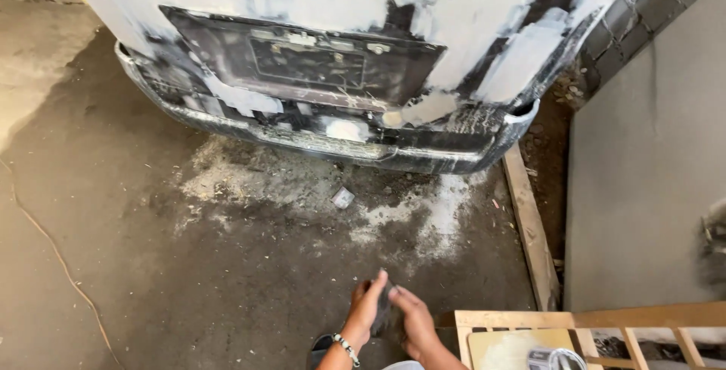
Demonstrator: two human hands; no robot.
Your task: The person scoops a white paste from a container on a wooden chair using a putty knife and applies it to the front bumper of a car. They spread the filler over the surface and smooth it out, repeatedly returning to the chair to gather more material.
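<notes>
Low in the picture my left hand [366,308] and my right hand [414,322] meet around a small dark flat piece [383,302], blurred, with the fingers of both closed on it. A beaded bracelet [347,349] circles my left wrist. Ahead stands the rear of a vehicle [333,29] covered in patches of whitish filler, with a dark recessed plate area [306,60] and a scuffed bumper [340,143]. The hands are well short of the bumper.
White sanding dust [249,181] and a small scrap [342,197] lie on the concrete floor under the bumper. A wooden plank [529,226] runs along a grey wall [650,158]. A wooden frame [575,321] with a board and a metal tin [556,359] sits at lower right. A thin cord [53,253] crosses the floor on the left.
</notes>
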